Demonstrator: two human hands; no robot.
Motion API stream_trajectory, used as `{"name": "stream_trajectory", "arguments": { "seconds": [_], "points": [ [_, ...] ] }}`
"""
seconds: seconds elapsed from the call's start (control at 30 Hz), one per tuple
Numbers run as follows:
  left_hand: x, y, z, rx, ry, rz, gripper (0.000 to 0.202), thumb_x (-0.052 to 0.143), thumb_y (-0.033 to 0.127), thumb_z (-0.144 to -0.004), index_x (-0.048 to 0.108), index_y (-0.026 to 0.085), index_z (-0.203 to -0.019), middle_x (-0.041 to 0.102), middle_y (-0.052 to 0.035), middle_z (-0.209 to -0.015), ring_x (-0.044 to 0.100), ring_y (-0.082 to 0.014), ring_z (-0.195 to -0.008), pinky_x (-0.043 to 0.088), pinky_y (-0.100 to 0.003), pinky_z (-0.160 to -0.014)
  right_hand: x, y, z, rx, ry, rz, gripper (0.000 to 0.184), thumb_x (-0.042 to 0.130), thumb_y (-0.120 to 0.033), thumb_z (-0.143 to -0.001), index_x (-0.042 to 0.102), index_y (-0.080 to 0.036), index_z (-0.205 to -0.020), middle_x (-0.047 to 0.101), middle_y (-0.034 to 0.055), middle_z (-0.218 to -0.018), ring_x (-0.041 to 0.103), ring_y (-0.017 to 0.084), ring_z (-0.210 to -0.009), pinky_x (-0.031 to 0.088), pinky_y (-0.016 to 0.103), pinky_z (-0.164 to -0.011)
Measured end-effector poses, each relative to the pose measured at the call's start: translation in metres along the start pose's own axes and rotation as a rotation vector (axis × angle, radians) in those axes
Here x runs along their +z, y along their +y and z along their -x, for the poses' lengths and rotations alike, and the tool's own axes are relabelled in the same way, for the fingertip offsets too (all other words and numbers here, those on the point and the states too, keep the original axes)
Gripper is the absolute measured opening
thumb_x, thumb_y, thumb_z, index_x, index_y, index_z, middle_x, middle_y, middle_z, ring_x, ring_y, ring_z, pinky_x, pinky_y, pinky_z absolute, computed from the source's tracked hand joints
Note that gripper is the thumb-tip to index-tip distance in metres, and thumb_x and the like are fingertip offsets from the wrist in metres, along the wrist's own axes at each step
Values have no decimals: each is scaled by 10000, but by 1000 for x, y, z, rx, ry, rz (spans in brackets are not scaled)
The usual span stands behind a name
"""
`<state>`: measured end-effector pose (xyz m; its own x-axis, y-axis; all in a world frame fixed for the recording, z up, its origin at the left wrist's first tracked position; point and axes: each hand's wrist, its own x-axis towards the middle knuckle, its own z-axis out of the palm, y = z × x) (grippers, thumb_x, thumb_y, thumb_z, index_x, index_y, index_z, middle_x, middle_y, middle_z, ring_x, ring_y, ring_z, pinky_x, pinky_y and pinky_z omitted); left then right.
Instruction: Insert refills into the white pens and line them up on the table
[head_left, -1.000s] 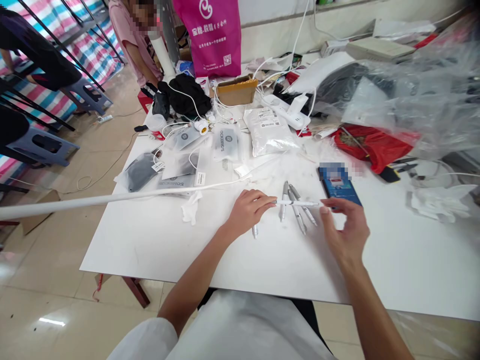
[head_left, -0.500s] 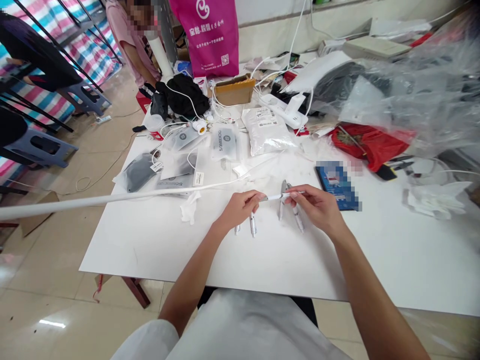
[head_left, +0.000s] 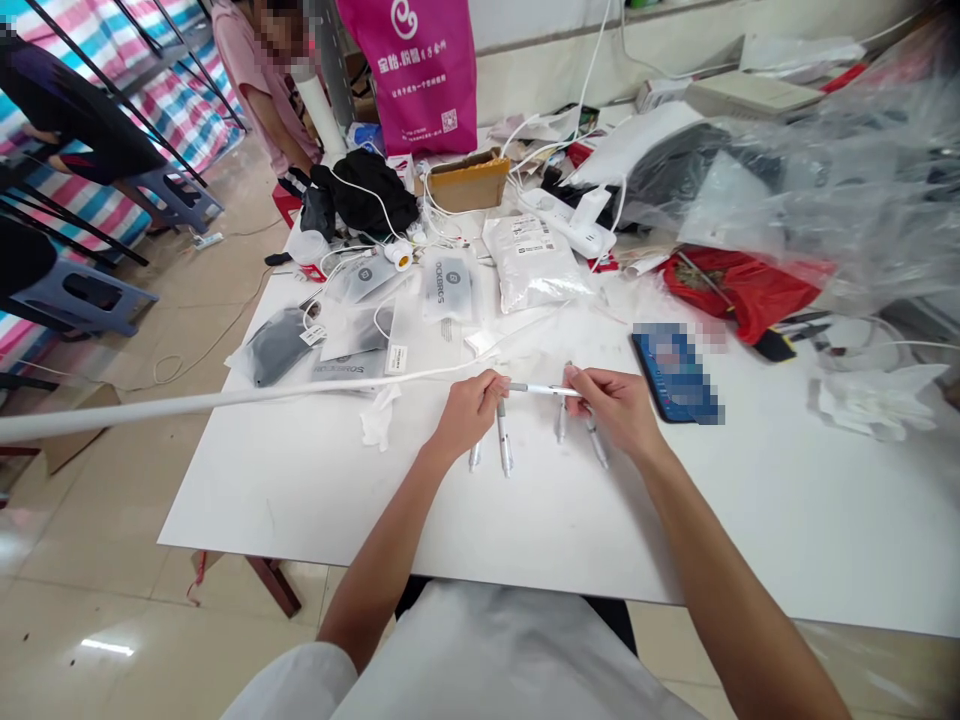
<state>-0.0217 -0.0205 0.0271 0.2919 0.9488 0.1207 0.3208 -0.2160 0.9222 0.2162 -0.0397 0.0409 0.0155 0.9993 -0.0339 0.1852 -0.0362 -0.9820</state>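
A white pen with a grey grip [head_left: 541,389] is stretched level between my two hands above the table. My left hand [head_left: 469,408] pinches its grey end. At its other end my right hand [head_left: 616,408] is closed on the white barrel, with thumb and forefinger together. Under and beside my left hand lie two similar pens, one pen [head_left: 505,440] more in view than the other pen [head_left: 475,457]. Near my right hand, one pen [head_left: 597,443] slants out below the fingers, and another pen [head_left: 561,424] is partly covered by the held one.
A phone [head_left: 675,372] lies right of my right hand. Packaged pouches [head_left: 450,285], a white plastic parcel [head_left: 534,262], cables and a cardboard box [head_left: 469,182] crowd the table's back. A white pole [head_left: 187,405] crosses the left side. Another person [head_left: 266,110] is at the far left corner.
My left hand has shifted slightly left and up, and my right hand slightly left. More of the held pen now shows between them. The lying pens have stayed put.
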Motion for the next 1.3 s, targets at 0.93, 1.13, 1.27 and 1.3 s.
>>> {"name": "stream_trajectory", "arguments": {
  "seconds": [0.93,1.13,1.27,1.3],
  "points": [
    [8,-4,-4,-67,138,151,347,731,523,-986,742,213,-831,687,-8,-727,601,-135,-675,474,-291,-677,-5,34,1,-156,56,167,362,671,-537,-1011,826,-213,-970,748,34,-785,605,167,-680,461,308,-644],
    [6,-1,-5,75,129,217,229,818,438,-927,786,245,-1046,769,-64,-1064,691,-185,-944,521,-306,-811,-6,37,-1,-174,74,168,362,670,-556,-1009,818,-230,-1061,764,47,-860,659,189,-725,515,335,-687],
    [7,-3,-5,-50,181,241,266,798,494,-932,779,229,-947,751,-26,-856,682,-162,-779,520,-309,-784,-4,34,-1,-267,31,215,339,679,-535,-1011,808,-252,-1146,771,84,-1028,684,222,-870,539,359,-735],
    [8,-4,-4,-82,183,262,288,798,511,-930,769,224,-949,746,-20,-829,686,-157,-760,522,-305,-782,-3,33,-1,-298,1,225,330,662,-516,-1026,800,-260,-1181,760,94,-1069,685,233,-917,545,363,-743]
  ]
}}
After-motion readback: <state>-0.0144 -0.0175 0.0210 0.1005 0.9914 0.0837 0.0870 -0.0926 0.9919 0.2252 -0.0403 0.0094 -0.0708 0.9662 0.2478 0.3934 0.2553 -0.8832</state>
